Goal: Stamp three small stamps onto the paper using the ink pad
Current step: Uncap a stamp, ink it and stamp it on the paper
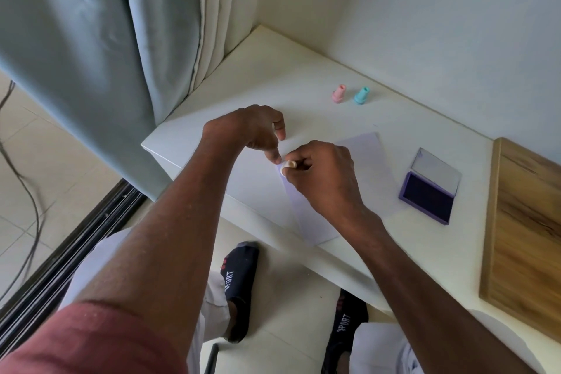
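A pale sheet of paper [368, 161] lies on the white table [273, 76]. My right hand [321, 173] is closed around a small cream stamp [288, 165], whose end sits at the paper's left corner. My left hand [258, 130] hovers just left of it, fingers curled, one fingertip pressing the paper's corner beside the stamp. A pink stamp [339, 93] and a teal stamp [361, 95] stand upright side by side at the back of the table. The purple ink pad [429, 188] lies open to the right of the paper, lid folded back.
A wooden board [528, 237] rests at the table's right end. Grey curtains [91, 55] hang at the left, against the table's corner. White walls close the back. Below the table's front edge are my feet in dark socks [239, 282].
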### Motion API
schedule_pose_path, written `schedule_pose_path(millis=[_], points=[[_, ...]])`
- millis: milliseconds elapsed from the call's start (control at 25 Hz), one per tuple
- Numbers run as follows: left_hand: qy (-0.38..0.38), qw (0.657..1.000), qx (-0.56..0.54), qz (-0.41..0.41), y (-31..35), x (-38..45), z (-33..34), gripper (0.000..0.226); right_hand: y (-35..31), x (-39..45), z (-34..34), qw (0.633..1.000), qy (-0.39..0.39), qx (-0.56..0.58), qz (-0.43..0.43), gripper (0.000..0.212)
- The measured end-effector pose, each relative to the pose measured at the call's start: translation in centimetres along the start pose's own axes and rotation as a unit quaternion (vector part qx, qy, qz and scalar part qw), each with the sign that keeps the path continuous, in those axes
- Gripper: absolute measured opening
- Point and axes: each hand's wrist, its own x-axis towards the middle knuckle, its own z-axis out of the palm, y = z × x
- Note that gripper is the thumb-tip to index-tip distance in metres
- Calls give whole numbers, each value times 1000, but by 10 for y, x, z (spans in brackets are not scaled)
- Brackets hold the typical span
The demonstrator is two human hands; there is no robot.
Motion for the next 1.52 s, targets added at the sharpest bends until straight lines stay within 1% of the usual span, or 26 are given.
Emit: schedule_pose_path(millis=[120,200,280,400,520,600,720,760,800,840,880,920,960,1000,1040,1080,1160,1240,1280,1360,1400,1440,1520], points=[[4,1000,4,0,0,3,1,47,-2,1,3,1000,6,-21,0,3],[8,1000,5,-1,-1,3,2,46,-2,2,5,1000,19,-23,10,12],[11,1000,7,-2,0,2,2,46,-4,0,7,998,38,-47,2,20],[15,1000,5,-5,3,-4,2,46,-6,2,8,999,41,-34,5,4],[23,1000,-4,-5,5,-10,4,44,-6,0,9,997,48,-58,-12,4],[31,999,-3,-5,6,-14,6,45,-6,-2,8,997,53,-50,-20,2],[38,999,2,0,6,-15,6,45,-6,-2,5,998,19,-56,-1,5],[36,999,7,-1,7,-16,7,44,-4,1,2,999,-1,-29,22,5],[37,999,19,0,9,-17,7,42,-3,3,-1,998,-6,23,56,5],[38,999,33,2,12,-17,6,41,0,6,-5,990,6,97,103,4],[39,998,44,9,13,-16,3,39,3,8,-11,964,36,202,167,7],[42,998,44,20,15,-16,0,35,7,10,-19,912,70,326,239,11],[51,998,34,33,18,-17,-4,29,12,12,-28,842,87,440,301,15],[66,997,11,45,21,-19,-8,23,18,12,-36,776,83,525,340,16],[82,995,-32,51,24,-21,-11,19,23,12,-44,729,67,576,364,15],[97,990,-92,49,29,-23,-14,19,27,11,-51,694,51,612,376,14],[104,966,-233,27,40,-26,-16,26,34,10,-59,637,31,666,387,15],[93,927,-362,17,59,-28,-15,33,39,11,-62,593,23,704,390,22],[79,899,-429,22,70,-28,-14,34,42,12,-65,579,20,717,387,24],[31,834,-550,37,89,-27,-13,33,48,15,-71,569,21,728,381,27],[8,807,-589,44,97,-26,-12,33,52,17,-74,569,25,730,378,29],[-6,791,-610,51,102,-24,-10,34,55,18,-76,568,31,731,377,30],[-7,788,-613,63,108,-19,-5,36,61,19,-80,567,42,730,380,29]])
